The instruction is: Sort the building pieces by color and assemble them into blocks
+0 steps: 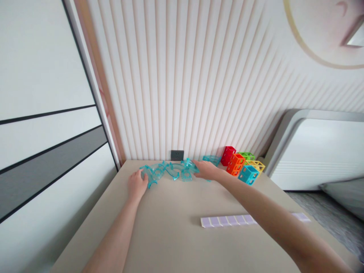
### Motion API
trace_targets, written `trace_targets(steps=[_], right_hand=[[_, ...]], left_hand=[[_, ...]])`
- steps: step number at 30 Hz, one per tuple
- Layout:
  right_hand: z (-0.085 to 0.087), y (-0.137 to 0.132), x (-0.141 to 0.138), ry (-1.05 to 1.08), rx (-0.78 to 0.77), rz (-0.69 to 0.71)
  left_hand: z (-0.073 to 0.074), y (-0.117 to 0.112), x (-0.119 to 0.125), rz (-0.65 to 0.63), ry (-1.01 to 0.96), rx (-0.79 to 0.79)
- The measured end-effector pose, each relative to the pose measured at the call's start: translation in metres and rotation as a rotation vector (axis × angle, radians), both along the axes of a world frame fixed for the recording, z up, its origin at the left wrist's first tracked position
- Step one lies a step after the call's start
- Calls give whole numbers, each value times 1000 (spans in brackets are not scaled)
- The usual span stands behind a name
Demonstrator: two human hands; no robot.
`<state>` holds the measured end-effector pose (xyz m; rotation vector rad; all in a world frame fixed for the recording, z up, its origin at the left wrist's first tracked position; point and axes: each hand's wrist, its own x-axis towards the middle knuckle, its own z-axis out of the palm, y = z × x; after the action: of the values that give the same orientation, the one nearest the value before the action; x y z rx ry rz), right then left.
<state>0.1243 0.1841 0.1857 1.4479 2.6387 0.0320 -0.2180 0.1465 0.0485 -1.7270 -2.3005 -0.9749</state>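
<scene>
Pieces of track (pixel 170 171) lie in a loose row at the far edge of the table (pixel 170 242), close under the ribbed wall (pixel 199 76). They are clear turquoise plastic, mostly curved channels with raised rims, and they touch or overlap one another, so you cannot count them surely from this view.

Your left hand (pixel 137 185) rests on the table at the row's left end, knuckles up, with the fingers bent against the outermost curved piece. Whether those fingers clamp the piece or only touch it cannot be told (the fingertips are hidden behind the plastic). Your left forearm runs straight back toward you, low over the table.

Your right hand (pixel 206 169) lies palm down at the row's right end, fingers stretched out and spread flat, their tips on the last pieces and gripping nothing. That arm reaches in long from the lower right, crossing over a strip of pale lilac tiles (pixel 227 220) that lies nearer you.

Just right of your right hand stands a cluster of open-sided cubes (pixel 243 167) in red, orange, green, yellow and blue. A dark socket (pixel 177 155) sits in the wall behind the track.
</scene>
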Motion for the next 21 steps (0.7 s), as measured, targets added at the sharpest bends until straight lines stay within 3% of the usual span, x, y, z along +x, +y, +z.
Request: trace_targets(steps=[4, 11, 16, 21], right_hand=[[6, -6, -58, 20, -29, 139], [-5, -22, -141, 10, -119, 342], [-3, -19, -156, 61, -149, 359], [6, -1, -147, 86, -139, 252]], left_hand=[[1, -1, 0, 13, -6, -19], [3, -4, 0, 3, 0, -51], [4, -5, 0, -8, -3, -69], [4, -3, 2, -4, -18, -72]])
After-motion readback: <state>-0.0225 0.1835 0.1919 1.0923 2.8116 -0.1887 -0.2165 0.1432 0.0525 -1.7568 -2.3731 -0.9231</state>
